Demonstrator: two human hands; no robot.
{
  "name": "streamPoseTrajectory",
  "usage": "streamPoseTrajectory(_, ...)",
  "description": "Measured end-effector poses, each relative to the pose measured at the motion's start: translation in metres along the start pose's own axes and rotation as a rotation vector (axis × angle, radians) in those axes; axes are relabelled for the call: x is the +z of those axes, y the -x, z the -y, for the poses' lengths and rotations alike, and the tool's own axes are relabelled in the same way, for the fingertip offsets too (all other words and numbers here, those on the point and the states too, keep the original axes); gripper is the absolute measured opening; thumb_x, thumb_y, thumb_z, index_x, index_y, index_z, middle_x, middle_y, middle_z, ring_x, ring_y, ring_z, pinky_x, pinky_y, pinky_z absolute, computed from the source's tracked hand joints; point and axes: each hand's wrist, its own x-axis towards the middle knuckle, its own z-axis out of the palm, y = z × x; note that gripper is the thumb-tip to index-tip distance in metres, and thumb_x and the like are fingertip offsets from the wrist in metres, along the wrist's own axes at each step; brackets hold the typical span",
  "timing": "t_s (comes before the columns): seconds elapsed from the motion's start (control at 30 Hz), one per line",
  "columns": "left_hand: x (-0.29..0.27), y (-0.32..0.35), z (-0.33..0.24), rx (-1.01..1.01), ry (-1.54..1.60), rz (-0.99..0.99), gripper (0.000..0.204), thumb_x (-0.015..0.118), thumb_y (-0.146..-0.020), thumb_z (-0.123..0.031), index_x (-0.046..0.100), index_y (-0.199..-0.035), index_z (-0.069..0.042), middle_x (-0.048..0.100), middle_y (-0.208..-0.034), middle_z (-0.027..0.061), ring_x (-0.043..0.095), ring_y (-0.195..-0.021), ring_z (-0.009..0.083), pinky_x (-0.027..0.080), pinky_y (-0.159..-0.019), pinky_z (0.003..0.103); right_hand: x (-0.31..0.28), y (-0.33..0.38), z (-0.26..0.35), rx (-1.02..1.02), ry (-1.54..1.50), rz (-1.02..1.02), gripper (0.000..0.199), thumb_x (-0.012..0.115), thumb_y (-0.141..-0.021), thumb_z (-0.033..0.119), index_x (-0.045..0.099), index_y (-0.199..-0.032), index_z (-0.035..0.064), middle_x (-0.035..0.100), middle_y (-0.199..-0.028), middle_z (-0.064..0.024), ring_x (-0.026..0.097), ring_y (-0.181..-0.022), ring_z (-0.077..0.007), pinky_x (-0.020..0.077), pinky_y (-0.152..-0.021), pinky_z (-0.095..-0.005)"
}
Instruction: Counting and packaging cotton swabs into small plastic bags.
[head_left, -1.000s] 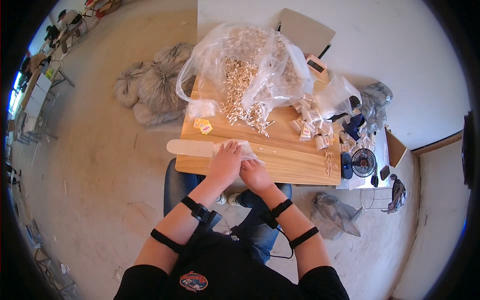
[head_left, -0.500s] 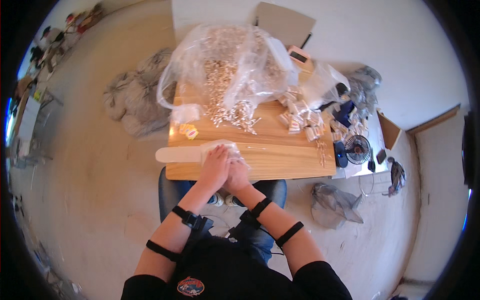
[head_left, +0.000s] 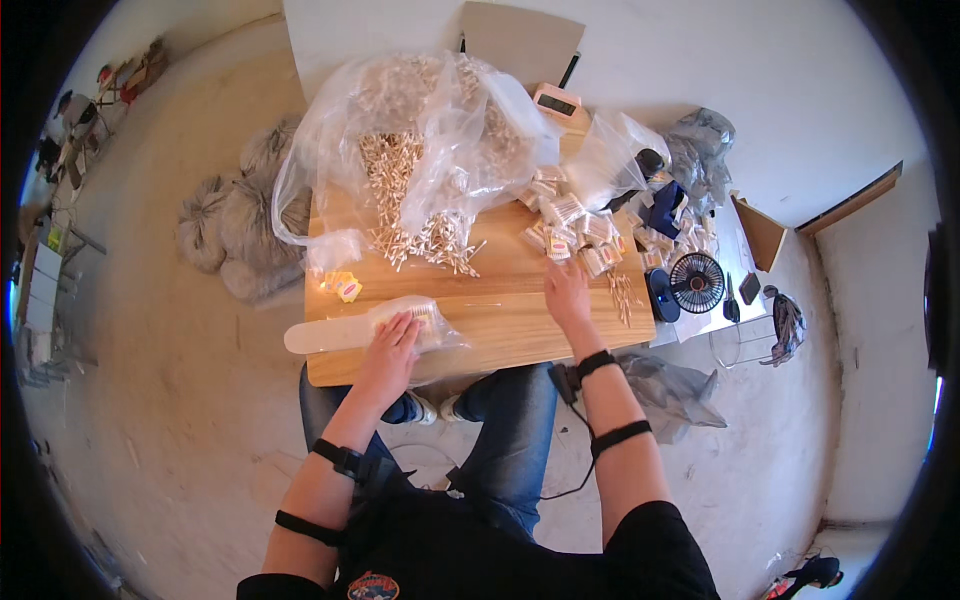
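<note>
My left hand (head_left: pixel 393 350) lies open, fingers stretched over a clear plastic bag (head_left: pixel 440 334). Bundled cotton swabs (head_left: pixel 420 316) show inside that bag. A white rounded strip (head_left: pixel 325 336) juts from the bag's left end, past the table's edge. To the right, my right hand (head_left: pixel 567 295) has its fingertips closed around the near end of a pack of cotton swabs (head_left: pixel 557 243). That pack sits at the front of a pile of similar packs (head_left: pixel 598 230). One loose swab (head_left: pixel 483 304) lies between my hands.
A big clear bag (head_left: pixel 330 130) spills loose cotton swabs (head_left: pixel 395 185) over the wooden table (head_left: pixel 500 340). Yellow cards (head_left: pixel 345 288) lie at the left. A pink timer (head_left: pixel 556 101) stands behind; a small fan (head_left: pixel 697 283) stands right. Grey sacks (head_left: pixel 250 215) rest on the floor.
My right hand has left the plastic bag and moved right to the pile of packs. My left hand stays on the bag. The whole view has shifted a little.
</note>
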Motion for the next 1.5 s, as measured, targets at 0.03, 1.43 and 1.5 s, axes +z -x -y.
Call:
streamPoseTrajectory(0.03, -0.003, -0.004, -0.001, 0.007, -0.005, -0.001, 0.058, 0.065, -0.079, -0.008, 0.045, -0.133, -0.002, 0.040, -0.143, 0.0196, 0.035, -0.135, 0.0336, 0.027, -0.111, 0.050, 0.006, -0.008, -0.016, 0.004, -0.001, -0.008, 0.033, 0.058, -0.084, 0.015, 0.063, -0.116, 0.0147, 0.056, -0.114, -0.0247, 0.051, -0.111, -0.0412, 0.0429, -0.093, -0.0499)
streamPoseTrajectory(1.43, -0.024, -0.025, -0.001, -0.226, -0.089, 0.201, 0.084, 0.080, -0.061, -0.027, 0.043, -0.132, -0.002, 0.052, -0.126, 0.0194, 0.051, -0.116, 0.0362, 0.042, -0.099, 0.042, -0.040, 0.077, 0.000, 0.002, 0.216, 0.213, 0.048, 0.056, -0.076, 0.005, 0.051, -0.123, 0.0101, 0.058, -0.104, -0.0111, 0.055, -0.101, -0.0324, 0.0469, -0.081, -0.0449)
streamPoseTrajectory(1.5, -0.019, -0.023, -0.001, -0.238, -0.115, 0.169, 0.084, 0.080, -0.061, -0.028, 0.043, -0.133, -0.004, 0.052, -0.125, 0.0190, 0.052, -0.115, 0.0357, 0.043, -0.097, 0.044, -0.040, 0.081, -0.004, 0.090, 0.113, 0.073, 0.050, 0.055, -0.076, 0.002, 0.048, -0.126, 0.0095, 0.057, -0.108, -0.0155, 0.054, -0.103, -0.0366, 0.0464, -0.085, -0.0464)
